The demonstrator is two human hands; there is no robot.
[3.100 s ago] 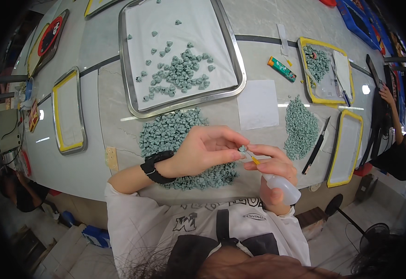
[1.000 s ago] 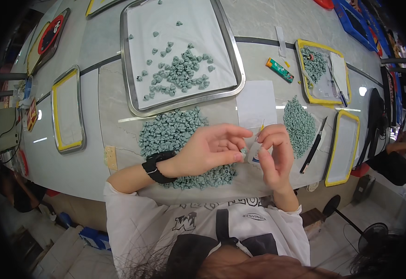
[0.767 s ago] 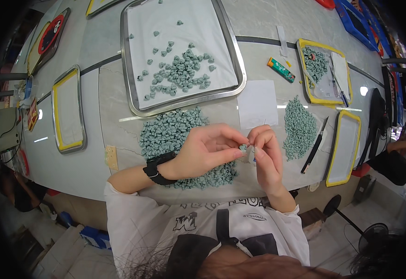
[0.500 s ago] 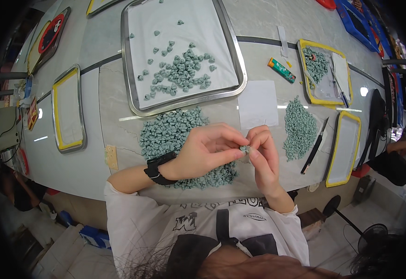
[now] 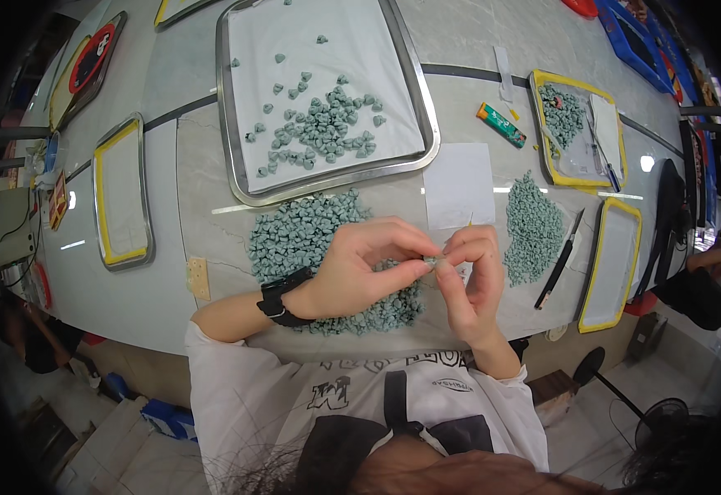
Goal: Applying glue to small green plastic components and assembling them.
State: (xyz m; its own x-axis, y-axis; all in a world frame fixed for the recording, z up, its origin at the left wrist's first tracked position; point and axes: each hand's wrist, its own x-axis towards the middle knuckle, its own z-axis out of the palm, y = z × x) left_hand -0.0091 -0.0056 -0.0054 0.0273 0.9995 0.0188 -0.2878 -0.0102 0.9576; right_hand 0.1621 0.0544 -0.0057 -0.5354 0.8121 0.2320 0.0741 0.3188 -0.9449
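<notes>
Between the fingertips of both hands is a small grey-green piece [image 5: 431,262], mostly covered by the fingers. My left hand [image 5: 365,260], with a black watch on its wrist, pinches it between thumb and forefinger. Thumb and forefinger of my right hand [image 5: 472,285] close on its other side. A thin pointed thing [image 5: 471,219] sticks up behind the right fingers; its lower part is hidden. Under and behind my left hand spreads a heap of grey-green pieces [image 5: 294,235]. A heap of smaller pieces [image 5: 534,231] lies to the right of my right hand.
Beyond the left heap stands a metal tray [image 5: 241,186] with similar pieces on white cloth. White paper [image 5: 459,186], a green tube-like packet [image 5: 501,124] and a black-handled craft knife [image 5: 558,260] lie nearby. Yellow-rimmed trays [image 5: 587,313] stand right; another yellow-rimmed tray [image 5: 105,223] stands left.
My right thumb and fingers have shifted slightly, and the piece has turned a little and is more covered. The left hand has barely moved.
</notes>
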